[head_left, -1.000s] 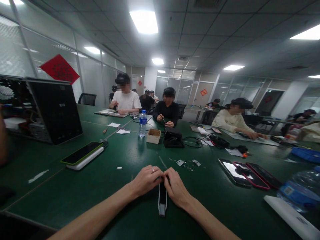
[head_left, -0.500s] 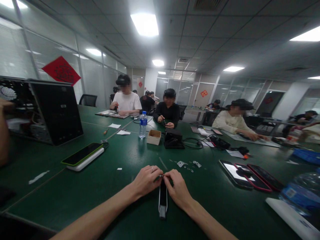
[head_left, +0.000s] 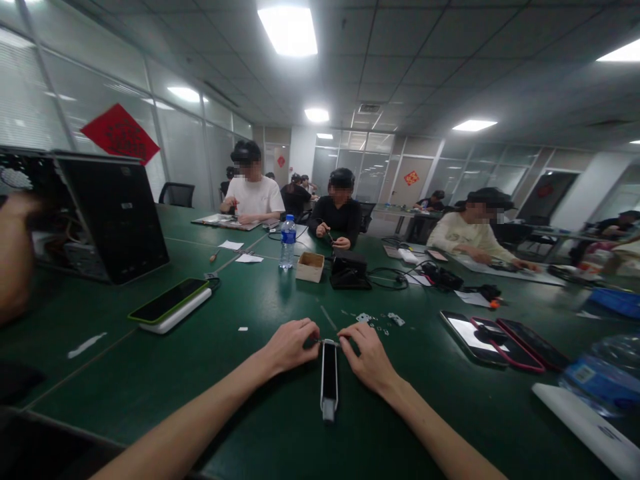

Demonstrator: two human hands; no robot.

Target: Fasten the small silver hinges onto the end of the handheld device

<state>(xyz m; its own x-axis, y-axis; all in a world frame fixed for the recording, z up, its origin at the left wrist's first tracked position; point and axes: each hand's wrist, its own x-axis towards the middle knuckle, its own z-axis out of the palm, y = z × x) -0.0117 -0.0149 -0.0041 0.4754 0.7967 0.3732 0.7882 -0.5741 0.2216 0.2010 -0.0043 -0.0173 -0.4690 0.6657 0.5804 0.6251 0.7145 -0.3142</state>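
A long, narrow device [head_left: 329, 373] with a black face, pale edges and a grey block at its near end lies on the green table in front of me. My left hand [head_left: 291, 345] is beside its far left corner, thumb and fingertips pinched together. On the opposite side my right hand [head_left: 369, 353] also has its fingertips drawn together, close to the far right corner. Whatever is in either pinch is too small to make out. Just beyond my right hand lie small metal plates [head_left: 396, 319] and several tiny loose pieces.
An open computer case [head_left: 120, 220] stands at the left, with another person's arm [head_left: 15, 260] beside it. A small box [head_left: 310, 268] and a water bottle [head_left: 287, 247] stand ahead. Phones [head_left: 473, 339] and a large bottle [head_left: 603, 377] are at the right. Several people sit opposite.
My hands have moved apart, from meeting over the device's far end to either side of it. That end is now uncovered. The view has shifted slightly.
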